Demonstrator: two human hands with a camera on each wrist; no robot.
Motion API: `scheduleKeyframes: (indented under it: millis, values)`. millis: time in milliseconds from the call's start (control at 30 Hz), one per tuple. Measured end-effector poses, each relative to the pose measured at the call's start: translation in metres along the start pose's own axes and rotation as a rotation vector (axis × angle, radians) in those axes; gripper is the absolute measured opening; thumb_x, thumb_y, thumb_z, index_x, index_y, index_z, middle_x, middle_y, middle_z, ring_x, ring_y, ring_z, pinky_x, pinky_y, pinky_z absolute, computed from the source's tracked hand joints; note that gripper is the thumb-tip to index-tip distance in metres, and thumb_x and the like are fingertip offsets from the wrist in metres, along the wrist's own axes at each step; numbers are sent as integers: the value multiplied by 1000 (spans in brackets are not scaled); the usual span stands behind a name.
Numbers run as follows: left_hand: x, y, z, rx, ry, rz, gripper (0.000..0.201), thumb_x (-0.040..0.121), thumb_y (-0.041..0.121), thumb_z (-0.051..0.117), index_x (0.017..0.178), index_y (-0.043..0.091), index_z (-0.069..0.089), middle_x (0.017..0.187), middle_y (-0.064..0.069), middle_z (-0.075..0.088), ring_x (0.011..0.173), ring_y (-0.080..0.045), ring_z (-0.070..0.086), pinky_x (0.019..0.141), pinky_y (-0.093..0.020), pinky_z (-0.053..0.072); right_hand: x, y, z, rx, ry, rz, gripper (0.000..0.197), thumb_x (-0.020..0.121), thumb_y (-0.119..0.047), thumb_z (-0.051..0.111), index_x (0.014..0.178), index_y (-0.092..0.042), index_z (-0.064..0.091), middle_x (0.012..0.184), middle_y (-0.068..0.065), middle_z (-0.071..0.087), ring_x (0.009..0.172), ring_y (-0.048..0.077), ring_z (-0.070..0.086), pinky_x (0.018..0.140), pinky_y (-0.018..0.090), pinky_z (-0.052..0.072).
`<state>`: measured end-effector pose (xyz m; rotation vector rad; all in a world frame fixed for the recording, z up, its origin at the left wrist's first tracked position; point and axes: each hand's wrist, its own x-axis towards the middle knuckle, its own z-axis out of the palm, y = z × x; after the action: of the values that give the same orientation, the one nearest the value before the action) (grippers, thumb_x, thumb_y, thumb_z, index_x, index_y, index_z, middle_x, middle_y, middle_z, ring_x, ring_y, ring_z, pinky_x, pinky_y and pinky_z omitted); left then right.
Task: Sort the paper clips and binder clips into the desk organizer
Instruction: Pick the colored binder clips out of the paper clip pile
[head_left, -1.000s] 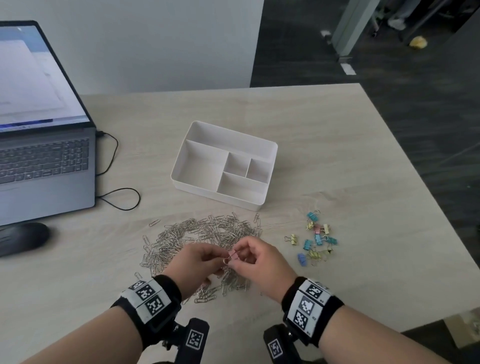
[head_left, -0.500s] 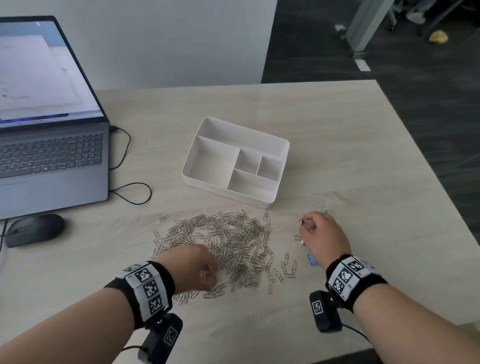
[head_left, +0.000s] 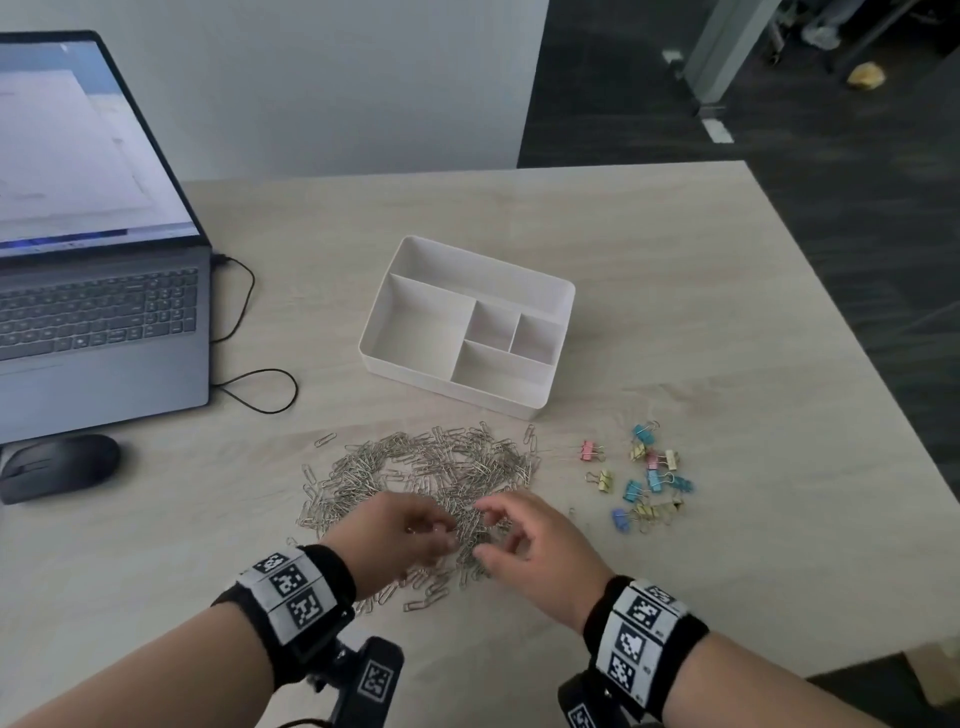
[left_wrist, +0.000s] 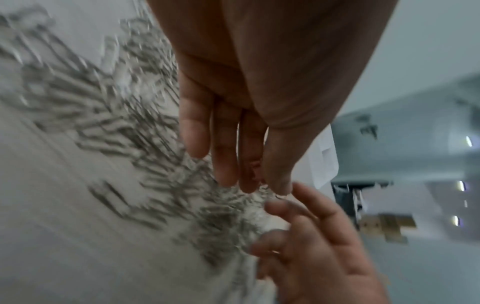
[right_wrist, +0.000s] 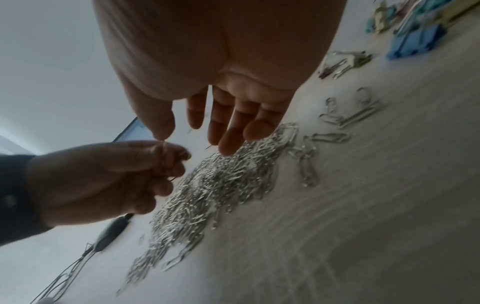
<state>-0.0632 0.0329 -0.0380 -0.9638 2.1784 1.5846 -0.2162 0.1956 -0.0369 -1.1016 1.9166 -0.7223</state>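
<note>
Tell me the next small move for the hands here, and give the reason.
Probably gather a bunch of paper clips with both hands and carry it to the desk organizer. Both the left hand and right hand are at the pile's near edge, and every compartment looks empty.

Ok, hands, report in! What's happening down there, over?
Left hand pinching paper clips, right hand open over the pile. Desk organizer empty. Binder clips untouched. Nothing blocking.

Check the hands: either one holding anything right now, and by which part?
Left hand pinches paper clips in its curled fingers; where on the clips cannot be told. Right hand holds nothing, its fingers relaxed above the paper clip pile.
</note>
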Motion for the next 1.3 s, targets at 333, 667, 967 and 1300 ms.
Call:
scheduleKeyframes:
  millis: [333, 667, 967, 1300]
  values:
    - [10, 21, 14, -301, 17, -67, 8, 87, 19, 73, 94, 22, 75, 84, -2, 78, 76, -18, 75, 60, -33, 59, 2, 6, -3, 179, 110, 35, 9, 86, -19, 69, 81, -26, 65, 74, -1, 60, 61, 3, 52, 57, 22, 46]
    - [11, 25, 19, -137, 57, 4, 7, 88, 34, 69, 86, 35, 75, 74, 3, 75, 64, -19, 68, 63, -44, 59, 0, 14, 0, 141, 87, 126, 27, 94, -43, 60, 77, -22, 61, 64, 3, 60, 53, 8, 48, 53, 34, 46]
    - [3, 6, -6, -61, 254, -60, 15, 92, 30, 62, 86, 38, 73, 76, 12, 74, 57, -25, 63, 51, -28, 50, 11, 50, -43, 77, 382, 463, 38, 97, -32, 52, 67, -14, 67, 61, 2, 68, 47, 15, 51, 60, 39, 55]
    - [-2, -14, -33, 11, 433, -99, 14, 91, 24, 63, 83, 33, 72, 82, 5, 70, 56, -9, 56, 52, -19, 45, -8, 76, -52, -85, 467, 429, 15, 91, -39, 63, 97, -25, 61, 87, -10, 66, 72, 5, 63, 66, 26, 55]
